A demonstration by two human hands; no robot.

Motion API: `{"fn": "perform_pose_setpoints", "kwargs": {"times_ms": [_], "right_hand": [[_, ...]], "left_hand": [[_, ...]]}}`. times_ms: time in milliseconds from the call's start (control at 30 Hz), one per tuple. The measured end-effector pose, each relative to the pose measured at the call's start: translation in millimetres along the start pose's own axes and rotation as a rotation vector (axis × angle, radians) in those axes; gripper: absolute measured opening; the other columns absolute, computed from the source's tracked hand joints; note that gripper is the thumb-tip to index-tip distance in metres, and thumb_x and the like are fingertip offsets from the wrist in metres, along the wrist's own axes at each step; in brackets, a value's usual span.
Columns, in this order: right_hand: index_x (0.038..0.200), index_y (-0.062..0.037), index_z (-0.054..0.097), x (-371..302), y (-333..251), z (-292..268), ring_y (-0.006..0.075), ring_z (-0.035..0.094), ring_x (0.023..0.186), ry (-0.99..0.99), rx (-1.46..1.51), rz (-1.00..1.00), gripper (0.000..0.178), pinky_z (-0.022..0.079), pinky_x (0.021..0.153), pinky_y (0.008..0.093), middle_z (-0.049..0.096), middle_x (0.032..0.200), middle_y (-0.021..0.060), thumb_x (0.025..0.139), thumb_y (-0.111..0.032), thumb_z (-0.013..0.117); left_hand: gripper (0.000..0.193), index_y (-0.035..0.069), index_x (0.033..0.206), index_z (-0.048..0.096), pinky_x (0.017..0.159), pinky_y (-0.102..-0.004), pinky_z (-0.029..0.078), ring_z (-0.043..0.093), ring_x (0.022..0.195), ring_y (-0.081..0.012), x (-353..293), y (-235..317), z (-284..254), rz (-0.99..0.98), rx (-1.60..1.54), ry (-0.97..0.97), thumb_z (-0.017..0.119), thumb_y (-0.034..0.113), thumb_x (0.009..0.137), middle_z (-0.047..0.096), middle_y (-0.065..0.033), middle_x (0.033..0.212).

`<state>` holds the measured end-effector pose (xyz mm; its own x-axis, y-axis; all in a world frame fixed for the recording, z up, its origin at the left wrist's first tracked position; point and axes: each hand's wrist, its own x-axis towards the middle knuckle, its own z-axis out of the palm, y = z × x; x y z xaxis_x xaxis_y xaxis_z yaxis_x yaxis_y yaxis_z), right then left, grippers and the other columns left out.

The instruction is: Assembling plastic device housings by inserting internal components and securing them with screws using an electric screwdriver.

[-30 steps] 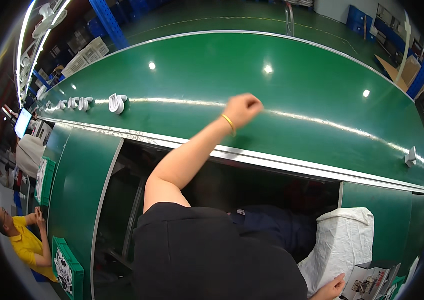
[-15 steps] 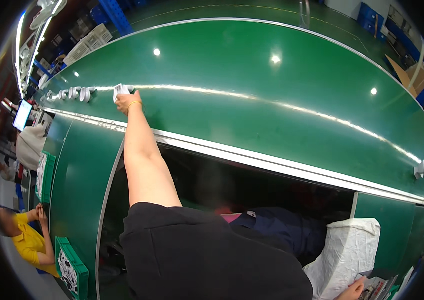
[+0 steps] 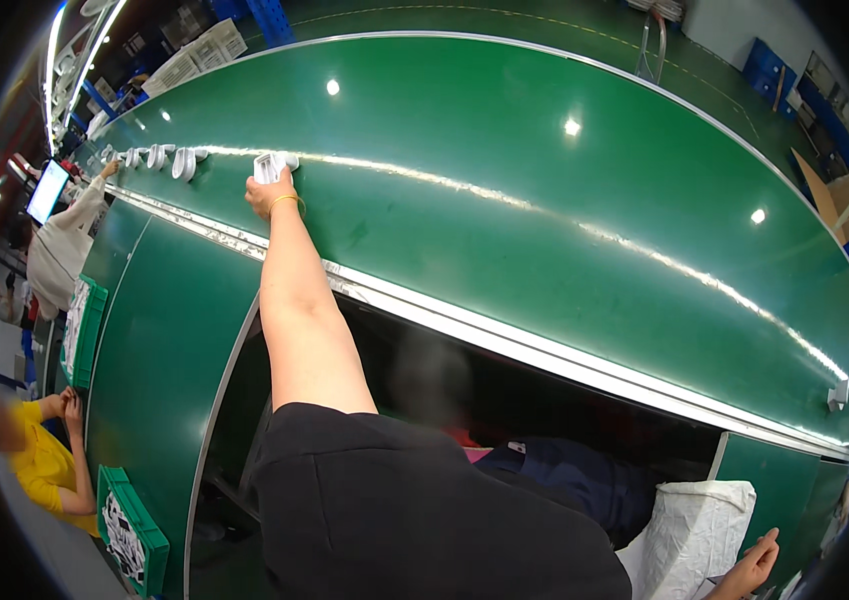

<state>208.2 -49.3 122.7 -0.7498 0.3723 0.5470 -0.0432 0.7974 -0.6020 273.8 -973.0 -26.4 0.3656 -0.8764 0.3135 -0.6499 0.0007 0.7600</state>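
My left arm stretches out over the long green table (image 3: 464,120), and my left hand (image 3: 272,195) is closed around a white plastic part (image 3: 269,168). The part is hollow, with a rounded piece at its right side, and it is on or just above the tabletop. Far to the lower right is my right hand (image 3: 759,562), its fingers curled together. Whether anything is in them I cannot make out. Beside that hand stands a white cloth-like cover (image 3: 699,530). Several similar white parts (image 3: 184,163) lie in a row left of my left hand.
A small pale part (image 3: 837,396) stands at the table's right end. A metal rail (image 3: 544,350) runs along the near edge. To the left, a person in yellow (image 3: 49,465) sits by green crates (image 3: 149,535); another person in a pale top (image 3: 59,255) reaches onto the table.
The view has shifted a little. My left hand still grips the white part, which looks turned slightly. My right hand has risen beside the white cover. The person in the pale top now reaches to the table.
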Motion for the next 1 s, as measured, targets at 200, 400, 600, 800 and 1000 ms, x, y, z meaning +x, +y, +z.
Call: {"fn": "perform_pose_setpoints", "kwargs": {"times_ms": [200,400,600,800,1000], "right_hand": [[0.08,-0.0033,0.071,-17,7,-10,0.0165,0.057,0.062,-0.108,-0.058,0.072,0.03,0.048,0.06,0.0325,0.065,0.068,0.0088,0.093,-0.03,0.068],[0.069,-0.008,0.047,-35,26,-4,0.0033,0.027,0.059,-0.066,0.057,0.063,0.038,0.024,0.051,0.023,0.031,0.063,-0.0082,0.101,-0.027,0.056],[0.091,-0.0035,0.061,-60,12,14,0.0048,0.051,0.069,-0.039,0.357,0.05,0.005,0.042,0.063,0.0193,0.055,0.079,-0.0027,0.095,-0.007,0.061],[0.12,-0.0044,0.054,-78,-10,13,0.0206,0.062,0.105,0.018,0.28,0.0,0.051,0.047,0.085,0.031,0.061,0.121,0.0101,0.075,-0.006,0.079],[0.133,-0.0049,0.042,-103,29,-20,0.0298,0.061,0.107,0.283,0.102,0.014,0.076,0.052,0.084,0.0375,0.057,0.125,0.0171,0.07,-0.009,0.084]], "left_hand": [[0.075,0.014,0.126,0.054,0.096,-0.0451,0.049,0.059,0.11,-0.0353,-65,47,18,0.114,-0.163,-0.111,0.084,0.041,0.063,0.056,-0.0158,0.126],[0.076,-0.001,0.126,0.053,0.095,-0.0376,0.048,0.061,0.108,-0.0308,-280,150,38,0.459,-0.664,-0.831,0.083,0.033,0.065,0.061,-0.0179,0.119],[0.068,-0.003,0.124,0.046,0.087,-0.0299,0.051,0.06,0.102,-0.0184,-546,229,-145,0.52,-1.05,-1.883,0.084,0.022,0.072,0.057,-0.0124,0.115],[0.06,-0.004,0.123,0.041,0.086,-0.0308,0.052,0.062,0.105,-0.0185,-684,190,-309,0.376,-0.98,-2.659,0.079,0.014,0.08,0.06,-0.0167,0.111],[0.052,-0.005,0.116,0.039,0.084,-0.0317,0.053,0.062,0.099,-0.019,-743,134,-397,0.179,-0.651,-3.132,0.075,0.018,0.086,0.058,-0.0165,0.111]]}}
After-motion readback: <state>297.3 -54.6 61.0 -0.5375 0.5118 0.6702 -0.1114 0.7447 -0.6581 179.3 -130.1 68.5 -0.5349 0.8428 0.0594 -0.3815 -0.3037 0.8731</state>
